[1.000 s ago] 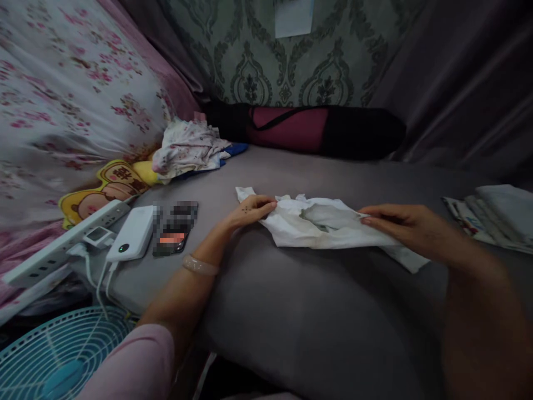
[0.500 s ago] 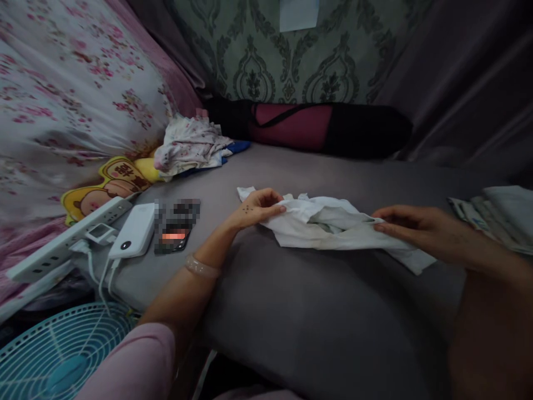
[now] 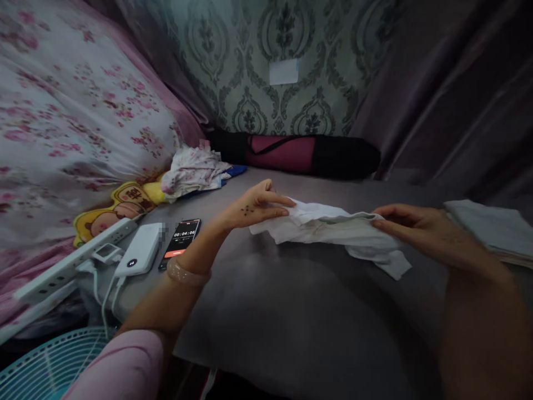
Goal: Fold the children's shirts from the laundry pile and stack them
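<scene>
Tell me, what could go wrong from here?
The left hand and right hand seem to pinch the white cloth near the fingertips, so it might slip. The bracelet looks close to the phone and could knock it. The white cable running down by the fan might snag.

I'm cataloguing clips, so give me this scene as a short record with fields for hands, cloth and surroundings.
Left hand: pinching the white cloth at its left part
Right hand: pinching the cloth's right part
Cloth state: rumpled, spanning both hands above the grey surface
Left side: phone showing 00:04:06, white power bank, power strip
Right side: folded cloth
Back: black-and-maroon bag
</scene>
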{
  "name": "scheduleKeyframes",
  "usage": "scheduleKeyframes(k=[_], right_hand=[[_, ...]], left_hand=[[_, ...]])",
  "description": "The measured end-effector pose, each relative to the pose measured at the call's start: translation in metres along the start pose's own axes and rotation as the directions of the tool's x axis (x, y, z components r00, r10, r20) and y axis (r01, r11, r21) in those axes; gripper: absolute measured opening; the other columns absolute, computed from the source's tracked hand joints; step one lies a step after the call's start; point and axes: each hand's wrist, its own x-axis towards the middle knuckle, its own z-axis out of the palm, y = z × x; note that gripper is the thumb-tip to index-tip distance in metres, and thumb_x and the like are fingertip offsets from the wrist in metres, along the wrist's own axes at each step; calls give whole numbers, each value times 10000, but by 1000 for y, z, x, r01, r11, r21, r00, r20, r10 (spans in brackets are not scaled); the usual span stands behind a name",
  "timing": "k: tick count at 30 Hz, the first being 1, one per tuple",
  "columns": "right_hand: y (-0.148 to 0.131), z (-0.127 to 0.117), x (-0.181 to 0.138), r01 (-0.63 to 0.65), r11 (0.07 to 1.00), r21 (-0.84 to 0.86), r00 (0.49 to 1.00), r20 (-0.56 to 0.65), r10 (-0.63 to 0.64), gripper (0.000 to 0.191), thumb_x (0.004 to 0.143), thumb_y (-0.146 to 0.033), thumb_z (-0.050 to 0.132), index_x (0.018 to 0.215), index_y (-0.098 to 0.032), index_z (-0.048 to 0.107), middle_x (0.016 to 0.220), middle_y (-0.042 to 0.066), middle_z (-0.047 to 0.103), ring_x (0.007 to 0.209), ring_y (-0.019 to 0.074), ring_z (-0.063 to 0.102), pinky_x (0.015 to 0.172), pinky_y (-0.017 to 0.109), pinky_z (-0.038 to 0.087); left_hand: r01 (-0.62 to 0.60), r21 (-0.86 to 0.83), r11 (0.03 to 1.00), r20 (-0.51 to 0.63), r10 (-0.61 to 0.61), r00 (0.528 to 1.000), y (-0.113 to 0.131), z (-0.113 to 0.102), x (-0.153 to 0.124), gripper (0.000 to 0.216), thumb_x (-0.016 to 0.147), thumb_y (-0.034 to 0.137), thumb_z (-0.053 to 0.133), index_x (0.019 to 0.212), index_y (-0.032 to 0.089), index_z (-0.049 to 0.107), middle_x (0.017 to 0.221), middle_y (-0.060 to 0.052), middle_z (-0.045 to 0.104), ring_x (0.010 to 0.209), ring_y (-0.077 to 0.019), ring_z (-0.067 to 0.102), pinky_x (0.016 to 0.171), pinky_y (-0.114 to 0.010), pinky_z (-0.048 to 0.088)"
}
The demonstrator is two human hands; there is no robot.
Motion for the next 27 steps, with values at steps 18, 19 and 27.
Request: scheduleKeyframes(k=[18, 19, 27], right_hand=[[-52, -85, 13, 226, 973, -47, 974, 0, -227, 455, 717, -634, 667, 900, -217, 684, 857, 54, 689, 743, 179, 609, 632, 297, 486], [-53, -88, 16, 235, 971, -50, 972, -1, -235, 465, 715, -633, 666, 904, -208, 680, 855, 54, 687, 741, 176, 607, 630, 294, 481], [-77, -74, 40, 275, 905, -326, 738, -532, -416, 367, 869, -510, 506, 966, -189, 654, 814, 41, 662, 674, 156, 558, 603, 285, 412]], left_hand=[[-57, -50, 997, -24, 56, 998, 54, -44, 77, 199, 762, 380, 710, 840, 201, 745, 825, -31, 665, 765, -136, 578, 704, -249, 452], [-63, -31, 998, -37, 62, 997, 52, -44, 81, 188, 768, 374, 706, 829, 199, 736, 821, -26, 652, 758, -130, 567, 694, -242, 445], [-176, -110, 978, -453, 108, 885, 58, -35, 115, 178, 892, 378, 566, 919, 203, 579, 735, 28, 509, 629, -83, 462, 548, -188, 351]])
